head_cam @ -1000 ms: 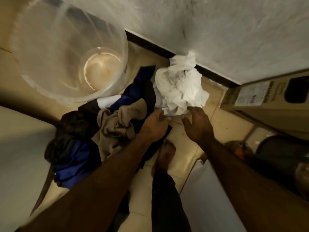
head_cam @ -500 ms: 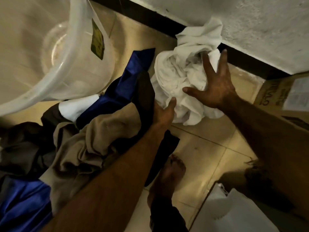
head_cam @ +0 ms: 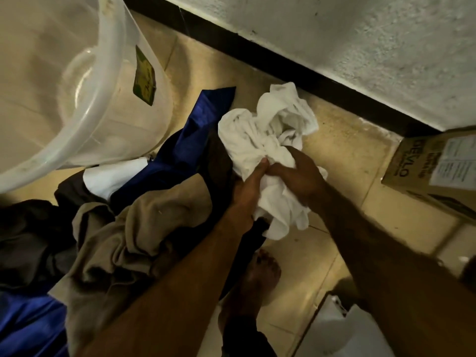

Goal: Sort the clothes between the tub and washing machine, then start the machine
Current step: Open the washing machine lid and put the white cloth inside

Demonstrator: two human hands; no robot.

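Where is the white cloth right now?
Head view, middle: the white cloth is gripped by the left hand and right hand, right of the blue garment.

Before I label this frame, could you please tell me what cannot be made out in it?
Head view only.
white garment: bunched, type unclear.
left hand and right hand: fingertips buried in the cloth.
tub: cut off by top and left edges.
cardboard box: cut by right edge; label print too small.
dark clothes: dim, cut by left edge.
Washing machine: not identifiable; white object at bottom edge is cropped.
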